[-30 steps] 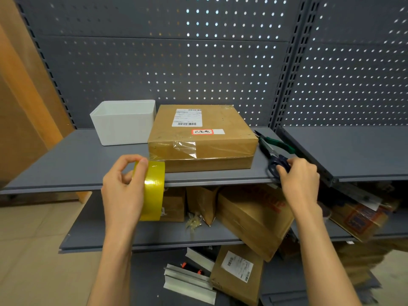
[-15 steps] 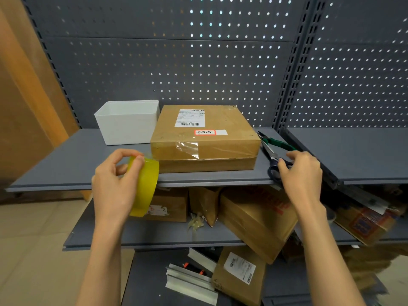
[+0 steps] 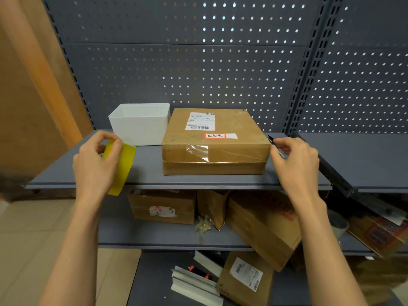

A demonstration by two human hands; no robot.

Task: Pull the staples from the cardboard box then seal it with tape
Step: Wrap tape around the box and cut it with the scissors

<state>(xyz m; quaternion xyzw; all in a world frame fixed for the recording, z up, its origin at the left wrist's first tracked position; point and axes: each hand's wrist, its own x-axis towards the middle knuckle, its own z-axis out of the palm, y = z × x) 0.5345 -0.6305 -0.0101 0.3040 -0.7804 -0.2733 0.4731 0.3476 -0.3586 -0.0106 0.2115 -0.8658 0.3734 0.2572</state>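
On the grey shelf (image 3: 66,171), your cardboard box (image 3: 214,142) sits square beside the white bin (image 3: 141,123), already partly taped. It looks stiff and light; steady it by its flat top or front corners. Left of the box, your left hand (image 3: 95,164) grips the yellow tape roll (image 3: 122,166), thumb and forefinger pinching at its loose end. At the box's right corner, your right hand (image 3: 295,164) pinches a slim green-handled tool (image 3: 273,143).

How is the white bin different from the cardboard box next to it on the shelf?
The white bin is plain, open-topped and taller; the cardboard box is brown, flat and closed. The box carries labels and clear tape; the bin has none. Both stand side by side on the same grey shelf.
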